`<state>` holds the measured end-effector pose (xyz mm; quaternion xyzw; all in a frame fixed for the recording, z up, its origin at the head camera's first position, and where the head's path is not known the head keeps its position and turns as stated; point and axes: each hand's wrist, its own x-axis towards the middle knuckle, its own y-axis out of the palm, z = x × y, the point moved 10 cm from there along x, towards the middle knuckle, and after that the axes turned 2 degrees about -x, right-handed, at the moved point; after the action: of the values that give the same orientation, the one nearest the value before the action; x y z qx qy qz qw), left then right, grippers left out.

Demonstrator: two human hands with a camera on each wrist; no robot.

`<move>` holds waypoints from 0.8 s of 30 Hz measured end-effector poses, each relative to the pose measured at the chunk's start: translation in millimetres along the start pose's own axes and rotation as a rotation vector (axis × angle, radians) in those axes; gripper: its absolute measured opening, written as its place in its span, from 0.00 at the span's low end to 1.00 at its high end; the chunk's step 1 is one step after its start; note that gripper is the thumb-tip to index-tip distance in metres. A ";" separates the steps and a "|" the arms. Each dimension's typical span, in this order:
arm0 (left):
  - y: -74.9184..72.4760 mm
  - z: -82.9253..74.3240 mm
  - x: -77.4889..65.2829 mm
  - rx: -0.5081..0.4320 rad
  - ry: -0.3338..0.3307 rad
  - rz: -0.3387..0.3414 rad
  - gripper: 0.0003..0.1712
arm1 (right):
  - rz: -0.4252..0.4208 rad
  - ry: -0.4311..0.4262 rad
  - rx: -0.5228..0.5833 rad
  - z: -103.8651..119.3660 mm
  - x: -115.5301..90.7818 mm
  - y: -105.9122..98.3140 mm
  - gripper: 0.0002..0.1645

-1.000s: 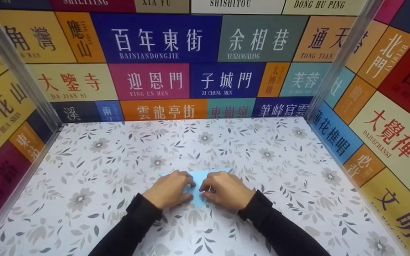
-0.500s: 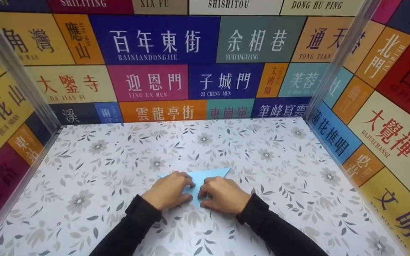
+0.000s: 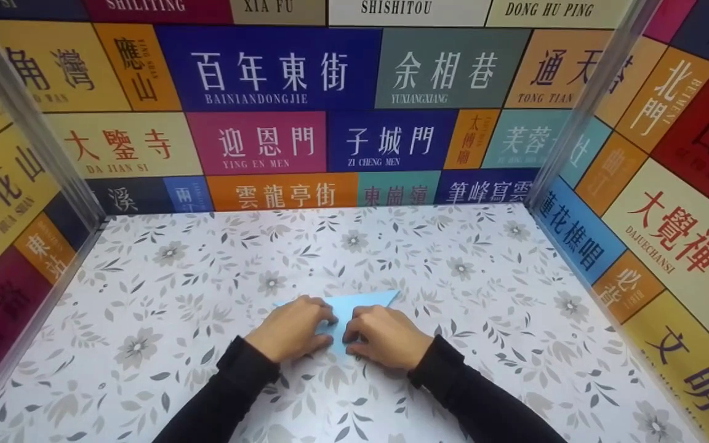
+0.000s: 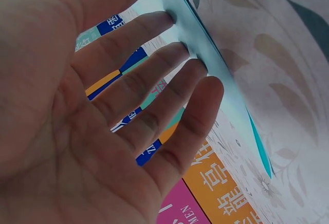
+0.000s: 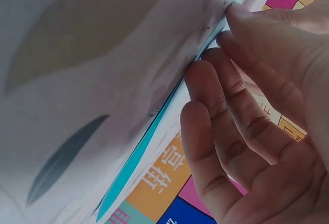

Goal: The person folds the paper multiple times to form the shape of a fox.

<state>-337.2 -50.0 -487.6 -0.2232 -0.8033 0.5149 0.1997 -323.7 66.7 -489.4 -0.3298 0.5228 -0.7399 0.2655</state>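
A light blue sheet of folded paper (image 3: 357, 303) lies on the table, its long straight edge away from me and its narrow end toward me. My left hand (image 3: 293, 329) covers its left part. In the left wrist view the fingertips (image 4: 198, 66) press on the blue surface, fingers spread and only slightly bent. Over the right part lies my right hand (image 3: 388, 337), whose far corner of paper sticks out behind it. The right wrist view shows its loosely bent fingers (image 5: 203, 82) and thumb touching down along the paper's thin edge, with nothing gripped. Much of the paper is hidden under both hands.
A white cloth with grey flowers and leaves covers the table (image 3: 164, 295). Panels of coloured signs (image 3: 268, 67) rise at the back and both sides. Clear upright strips (image 3: 567, 117) stand at the back corners.
My right hand has shifted slightly left and down, its thumb and forefinger going from raised to lying on the paper. More of the right corner shows. The left hand stays nearly still.
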 end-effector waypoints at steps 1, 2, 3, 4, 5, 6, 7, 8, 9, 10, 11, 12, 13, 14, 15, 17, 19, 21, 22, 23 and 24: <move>-0.4 0.1 0.1 -0.001 0.002 -0.004 0.16 | 0.001 0.002 0.004 -0.2 0.3 0.1 0.06; -1.2 0.1 0.2 -0.003 0.005 -0.009 0.16 | 0.002 0.005 0.010 -0.5 0.6 0.2 0.06; -1.5 0.4 0.3 -0.003 0.007 -0.013 0.16 | 0.003 0.007 0.015 -0.8 0.8 0.3 0.06; -2.1 0.5 0.3 -0.005 0.009 -0.017 0.16 | 0.004 0.009 0.019 -0.9 1.1 0.3 0.06; -2.7 0.5 0.4 -0.006 0.012 -0.020 0.15 | 0.005 0.011 0.024 -1.2 1.4 0.5 0.06; -3.2 0.4 0.5 -0.010 0.014 -0.024 0.15 | 0.006 0.014 0.027 -1.7 1.7 0.8 0.06; -3.6 0.5 0.6 -0.013 0.016 -0.027 0.15 | 0.008 0.015 0.031 -2.2 1.8 0.8 0.05; -3.8 0.6 0.8 -0.014 0.019 -0.029 0.15 | 0.010 0.017 0.033 -2.6 1.8 0.8 0.05; -3.8 0.8 1.0 -0.015 0.021 -0.031 0.15 | 0.012 0.017 0.034 -3.1 1.8 0.9 0.06; -3.9 0.7 1.1 -0.015 0.024 -0.033 0.16 | 0.015 0.018 0.035 -3.6 1.6 0.9 0.07; -3.9 0.7 1.3 -0.016 0.027 -0.035 0.16 | 0.016 0.019 0.036 -4.2 1.4 0.8 0.09; -3.9 0.6 1.6 -0.016 0.030 -0.038 0.16 | 0.018 0.019 0.037 -4.7 1.1 0.9 0.11; -3.8 0.8 1.8 -0.015 0.031 -0.041 0.16 | 0.020 0.018 0.037 -4.9 0.7 0.9 0.13; -3.7 1.0 2.1 -0.015 0.033 -0.044 0.16 | 0.020 0.016 0.036 -5.1 0.5 0.7 0.15; -3.8 1.2 2.4 -0.016 0.033 -0.047 0.17 | 0.020 0.015 0.036 -5.2 0.4 0.6 0.16; -3.7 2.3 2.8 -0.020 0.029 -0.055 0.17 | 0.015 0.012 0.032 -5.0 0.5 0.5 0.17; -3.7 3.5 3.0 -0.022 0.024 -0.060 0.18 | 0.012 0.013 0.027 -4.7 0.8 0.6 0.17; -3.7 3.9 2.8 -0.022 0.024 -0.065 0.18 | 0.007 0.014 0.028 -4.2 0.9 0.9 0.16; -3.5 4.0 2.6 -0.021 0.027 -0.068 0.18 | 0.005 0.014 0.029 -3.8 0.8 1.2 0.15; -3.4 3.8 2.2 -0.020 0.031 -0.072 0.18 | 0.002 0.015 0.031 -3.4 0.7 1.6 0.15; -3.2 3.5 1.7 -0.018 0.035 -0.075 0.18 | 0.002 0.017 0.033 -3.3 0.5 2.2 0.14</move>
<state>-341.0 -52.8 -485.9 -0.2036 -0.8122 0.4956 0.2308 -326.4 67.6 -492.2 -0.3184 0.5132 -0.7510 0.2670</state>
